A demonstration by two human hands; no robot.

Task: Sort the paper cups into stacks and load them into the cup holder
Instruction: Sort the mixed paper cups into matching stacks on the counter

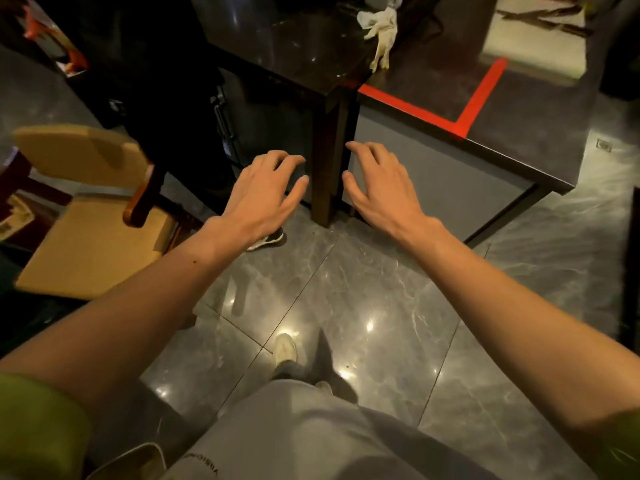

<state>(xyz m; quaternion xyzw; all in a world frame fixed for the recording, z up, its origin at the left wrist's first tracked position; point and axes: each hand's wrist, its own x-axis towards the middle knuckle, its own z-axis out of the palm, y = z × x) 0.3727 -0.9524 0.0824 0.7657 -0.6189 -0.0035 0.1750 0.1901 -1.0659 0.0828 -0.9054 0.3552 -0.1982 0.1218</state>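
No paper cups and no cup holder appear in the head view. My left hand (265,192) hangs palm down with its fingers spread, holding nothing, in front of a dark table leg (323,161). My right hand (377,183) is stretched out beside it, also palm down, fingers apart and empty. Both hands hover above the floor, roughly level with the corner where two tables meet.
A dark glossy table (277,39) stands ahead, with a grey table (519,133) marked by red tape (467,109) to its right. A crumpled white glove (379,32) lies on top. A tan chair (86,216) is at left. Another person's shoe (268,239) shows on the tiled floor (363,306).
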